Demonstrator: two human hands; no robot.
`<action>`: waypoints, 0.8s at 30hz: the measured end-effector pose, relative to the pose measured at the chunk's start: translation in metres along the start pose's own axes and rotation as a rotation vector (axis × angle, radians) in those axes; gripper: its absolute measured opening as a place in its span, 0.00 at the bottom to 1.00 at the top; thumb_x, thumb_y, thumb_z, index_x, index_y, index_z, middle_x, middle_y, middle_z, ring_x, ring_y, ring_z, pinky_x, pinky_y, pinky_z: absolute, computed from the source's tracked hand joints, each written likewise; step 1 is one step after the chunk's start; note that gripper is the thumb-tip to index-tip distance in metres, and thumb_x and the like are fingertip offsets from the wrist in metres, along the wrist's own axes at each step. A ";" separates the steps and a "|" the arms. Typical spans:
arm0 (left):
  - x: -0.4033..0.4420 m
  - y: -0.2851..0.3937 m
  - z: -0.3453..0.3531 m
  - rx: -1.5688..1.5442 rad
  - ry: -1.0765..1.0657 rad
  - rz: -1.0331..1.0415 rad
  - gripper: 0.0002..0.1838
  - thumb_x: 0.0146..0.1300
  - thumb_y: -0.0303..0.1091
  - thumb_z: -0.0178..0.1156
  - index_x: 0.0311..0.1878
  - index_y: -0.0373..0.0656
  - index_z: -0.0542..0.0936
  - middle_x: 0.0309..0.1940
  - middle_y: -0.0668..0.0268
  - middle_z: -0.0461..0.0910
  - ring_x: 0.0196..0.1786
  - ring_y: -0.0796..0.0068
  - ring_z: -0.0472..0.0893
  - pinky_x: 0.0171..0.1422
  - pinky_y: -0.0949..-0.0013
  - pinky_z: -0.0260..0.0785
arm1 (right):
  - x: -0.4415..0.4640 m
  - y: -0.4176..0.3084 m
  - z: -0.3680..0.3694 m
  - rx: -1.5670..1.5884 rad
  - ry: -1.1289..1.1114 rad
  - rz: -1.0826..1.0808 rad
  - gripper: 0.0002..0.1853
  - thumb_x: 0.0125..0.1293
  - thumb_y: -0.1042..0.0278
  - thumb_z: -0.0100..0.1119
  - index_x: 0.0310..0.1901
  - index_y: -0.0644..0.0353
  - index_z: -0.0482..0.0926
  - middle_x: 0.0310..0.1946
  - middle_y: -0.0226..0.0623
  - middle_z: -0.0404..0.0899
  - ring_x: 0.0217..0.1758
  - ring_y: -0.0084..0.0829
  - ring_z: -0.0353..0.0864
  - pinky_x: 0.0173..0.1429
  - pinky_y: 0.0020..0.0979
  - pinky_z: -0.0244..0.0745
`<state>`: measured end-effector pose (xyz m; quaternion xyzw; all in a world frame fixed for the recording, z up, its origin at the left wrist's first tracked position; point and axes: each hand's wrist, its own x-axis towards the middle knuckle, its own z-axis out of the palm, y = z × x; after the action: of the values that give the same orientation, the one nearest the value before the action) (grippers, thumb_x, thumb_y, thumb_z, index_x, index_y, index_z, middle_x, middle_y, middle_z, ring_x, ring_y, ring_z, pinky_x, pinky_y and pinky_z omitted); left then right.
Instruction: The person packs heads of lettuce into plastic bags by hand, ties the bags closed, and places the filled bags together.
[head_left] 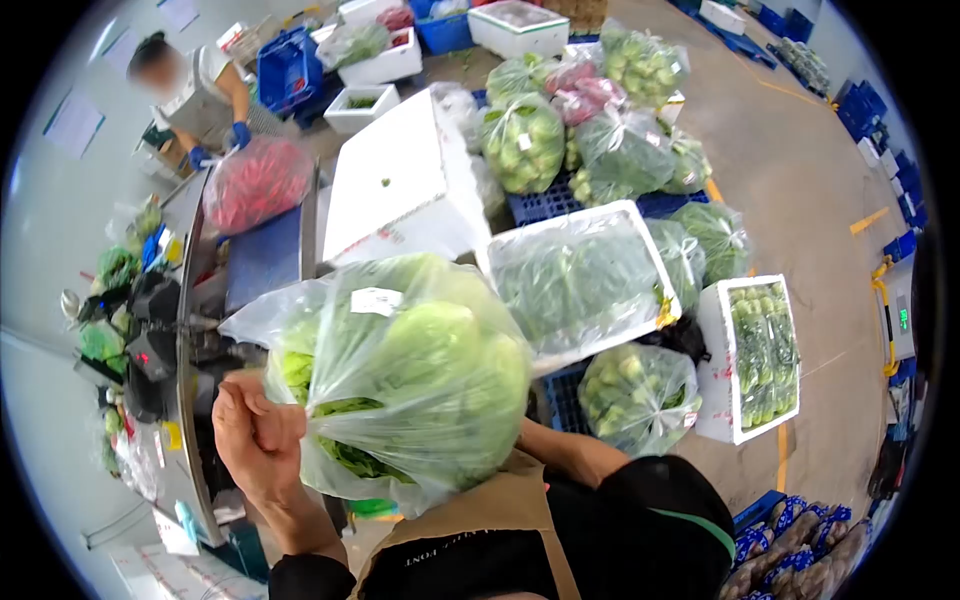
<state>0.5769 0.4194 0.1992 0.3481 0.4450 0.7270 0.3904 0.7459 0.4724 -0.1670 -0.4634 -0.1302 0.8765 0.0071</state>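
A large clear plastic bag of leafy greens (pixel 440 350) hangs in front of my body, with a white label (pixel 376 301) on its upper side. My left hand (pixel 256 435) is closed in a fist around the gathered neck of the bag, at its left. Pale green heads and darker leaves show through the plastic. My right forearm (pixel 575 450) reaches in behind the bag from the right. The bag hides my right hand, so its fingers and grip do not show.
A foam box of wrapped greens (pixel 575 285) and a tall white foam box (pixel 400 180) stand ahead. Bagged vegetables (pixel 525 145) sit on blue pallets. At left, a co-worker (pixel 205 95) in blue gloves handles a red bag (pixel 257 185) by a metal table.
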 end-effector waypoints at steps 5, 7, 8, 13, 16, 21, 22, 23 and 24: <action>0.067 -0.036 0.087 -0.122 -0.258 -0.129 0.19 0.69 0.46 0.53 0.31 0.38 0.72 0.11 0.75 0.59 0.11 0.84 0.54 0.18 0.74 0.45 | -0.042 -0.077 -0.042 0.054 0.080 -0.206 0.30 0.73 0.51 0.36 0.69 0.60 0.53 0.67 0.51 0.56 0.65 0.50 0.64 0.63 0.44 0.66; 0.090 -0.054 0.119 -0.111 -0.337 -0.260 0.18 0.69 0.45 0.54 0.32 0.37 0.74 0.13 0.74 0.62 0.14 0.85 0.58 0.19 0.76 0.48 | -0.055 -0.092 -0.059 0.094 0.136 -0.277 0.30 0.73 0.51 0.37 0.69 0.60 0.53 0.67 0.51 0.56 0.65 0.50 0.65 0.63 0.44 0.66; 0.098 -0.064 0.131 -0.085 -0.375 -0.347 0.18 0.69 0.45 0.53 0.33 0.37 0.75 0.13 0.74 0.63 0.15 0.85 0.59 0.19 0.77 0.49 | -0.062 -0.096 -0.067 0.116 0.167 -0.306 0.29 0.73 0.52 0.37 0.69 0.60 0.53 0.67 0.51 0.56 0.64 0.50 0.65 0.63 0.44 0.66; 0.132 -0.138 0.169 -0.035 -0.655 -0.642 0.16 0.70 0.42 0.52 0.37 0.37 0.77 0.15 0.74 0.66 0.17 0.86 0.62 0.20 0.78 0.52 | -0.097 -0.096 -0.114 0.249 0.405 -0.445 0.29 0.72 0.52 0.38 0.69 0.61 0.54 0.66 0.50 0.57 0.64 0.49 0.65 0.63 0.43 0.66; 0.152 -0.168 0.200 0.022 -0.853 -0.721 0.17 0.70 0.42 0.51 0.33 0.38 0.78 0.15 0.75 0.65 0.18 0.86 0.60 0.21 0.77 0.51 | -0.121 -0.090 -0.139 0.331 0.576 -0.504 0.29 0.72 0.53 0.38 0.68 0.61 0.54 0.66 0.50 0.58 0.64 0.49 0.65 0.63 0.43 0.66; 0.186 -0.222 0.226 -0.097 -1.137 -0.782 0.18 0.69 0.44 0.51 0.29 0.40 0.79 0.16 0.75 0.63 0.21 0.85 0.59 0.24 0.73 0.51 | -0.149 -0.083 -0.151 0.468 0.840 -0.561 0.28 0.72 0.54 0.39 0.68 0.62 0.55 0.65 0.50 0.59 0.63 0.49 0.66 0.63 0.42 0.66; 0.195 -0.231 0.229 -0.123 -1.180 -0.800 0.19 0.69 0.43 0.51 0.29 0.39 0.79 0.15 0.75 0.62 0.21 0.85 0.60 0.25 0.73 0.51 | -0.150 -0.084 -0.149 0.497 0.886 -0.569 0.28 0.72 0.54 0.39 0.68 0.62 0.55 0.65 0.50 0.59 0.63 0.48 0.66 0.63 0.42 0.66; 0.206 -0.240 0.231 -0.141 -1.214 -0.801 0.19 0.69 0.44 0.51 0.28 0.40 0.79 0.15 0.75 0.62 0.21 0.84 0.59 0.26 0.72 0.51 | -0.148 -0.085 -0.144 0.530 0.927 -0.573 0.28 0.72 0.54 0.40 0.68 0.62 0.55 0.65 0.50 0.59 0.63 0.48 0.66 0.63 0.42 0.66; 0.218 -0.250 0.232 -0.158 -1.253 -0.800 0.19 0.69 0.44 0.52 0.28 0.40 0.78 0.15 0.75 0.62 0.22 0.84 0.59 0.26 0.72 0.51 | -0.146 -0.088 -0.137 0.565 0.966 -0.576 0.28 0.72 0.55 0.40 0.67 0.62 0.55 0.65 0.50 0.59 0.63 0.48 0.66 0.62 0.42 0.66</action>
<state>0.7404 0.7724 0.0876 0.4796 0.1783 0.2249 0.8292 0.9315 0.5682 -0.1017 -0.7337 0.0047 0.5316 0.4231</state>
